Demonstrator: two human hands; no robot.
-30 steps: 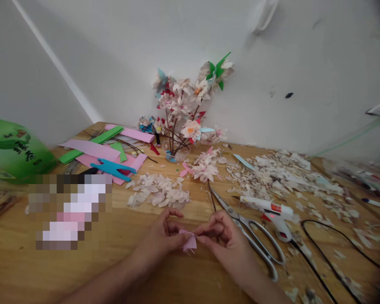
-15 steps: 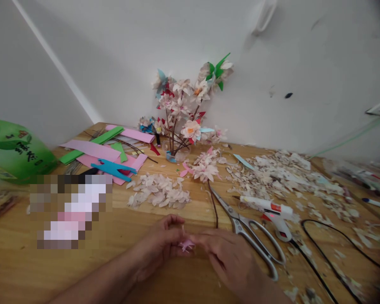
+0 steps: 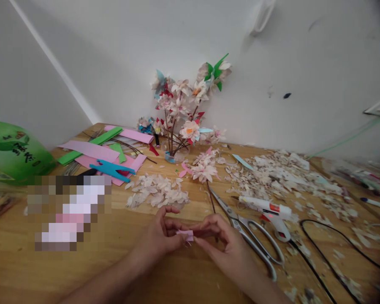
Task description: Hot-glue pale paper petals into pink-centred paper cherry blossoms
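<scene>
the left hand [image 3: 156,238] and right hand [image 3: 217,240] pinch a small pink paper piece [image 3: 184,234] between their fingertips, its long axis running hand to hand. the right hand lies nearer the steel scissors [image 3: 237,222].

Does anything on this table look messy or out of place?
Yes: pale petal scraps lie scattered across the right of the wooden table, around the hot glue gun and its black cord, unlike the tidy petal pile. A pixelated blur also hides something at the table's left.
</scene>
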